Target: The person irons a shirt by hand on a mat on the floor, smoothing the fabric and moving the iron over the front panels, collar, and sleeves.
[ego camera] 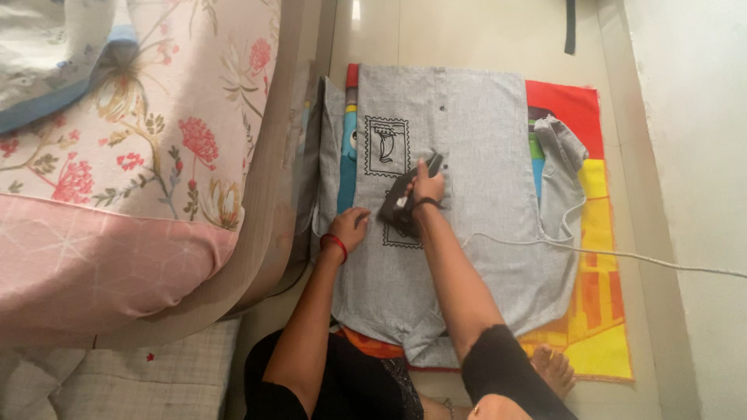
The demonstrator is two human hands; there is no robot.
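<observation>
Mid-frame, right hand (429,187) clamped on iron (406,204); left hand (350,228), fingers together, flattens grey shirt (482,171). Glide slowly, cloth taut.

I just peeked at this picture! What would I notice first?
Probably the grey shirt spread flat on a bright red, yellow and orange mat on the floor. In the middle, the right hand grips a dark iron on it, while the left hand presses the cloth. A flowery bedspread fills the left.

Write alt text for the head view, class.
The right hand presses a dark iron on a grey shirt spread over a bright mat on the floor. The left hand holds the shirt flat beside a floral bed.
</observation>
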